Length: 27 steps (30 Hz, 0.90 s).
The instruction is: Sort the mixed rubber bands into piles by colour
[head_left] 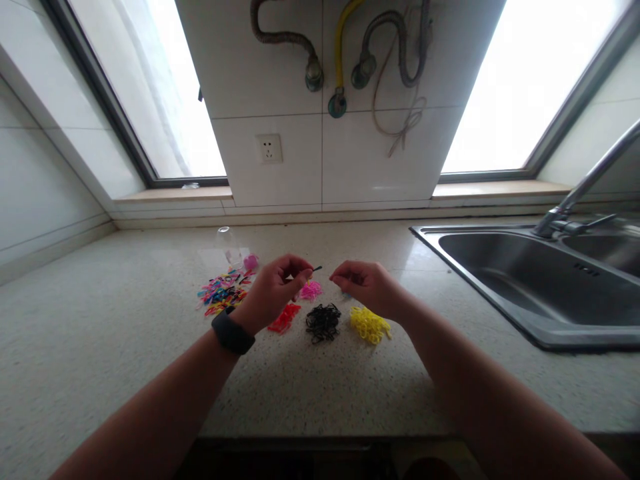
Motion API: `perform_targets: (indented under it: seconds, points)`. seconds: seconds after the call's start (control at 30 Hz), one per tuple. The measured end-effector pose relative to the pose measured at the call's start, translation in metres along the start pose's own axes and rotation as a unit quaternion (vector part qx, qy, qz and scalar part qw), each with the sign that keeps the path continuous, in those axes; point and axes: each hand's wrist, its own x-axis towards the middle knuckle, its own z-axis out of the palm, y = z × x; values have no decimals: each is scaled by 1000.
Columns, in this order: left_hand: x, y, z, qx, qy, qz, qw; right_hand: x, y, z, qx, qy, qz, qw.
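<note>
My left hand [276, 288], with a dark band on its wrist, pinches a small dark rubber band [317, 269] between thumb and fingertips above the counter. My right hand [369, 285] faces it a short gap away, thumb and fingers pressed together; whatever it may hold is too small to tell. Below the hands lie small rubber bands in piles: red [285, 319], black [323, 323], yellow [370, 325] and pink [311, 290]. A bit of blue shows beneath my right hand, mostly covered. Left of my left hand spreads a mixed-colour pile [223, 293].
A clear plastic container [229, 247] and a pink lump [251, 261] stand behind the mixed pile. The steel sink [505, 287] with its faucet [565, 213] is at the right. The speckled counter [320, 393] ends at a front edge near me.
</note>
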Motion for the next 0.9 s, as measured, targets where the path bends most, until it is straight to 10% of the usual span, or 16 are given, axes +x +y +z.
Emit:
perform_targets:
  seconds: [0.3,0.9]
  points:
    - [-12,31,-10,254,-22,215,943,-1,-3,-1,1,-5,3,1000]
    - [-11,27,-10,297,-54,307,903,-6,-25,1,49,31,-58,997]
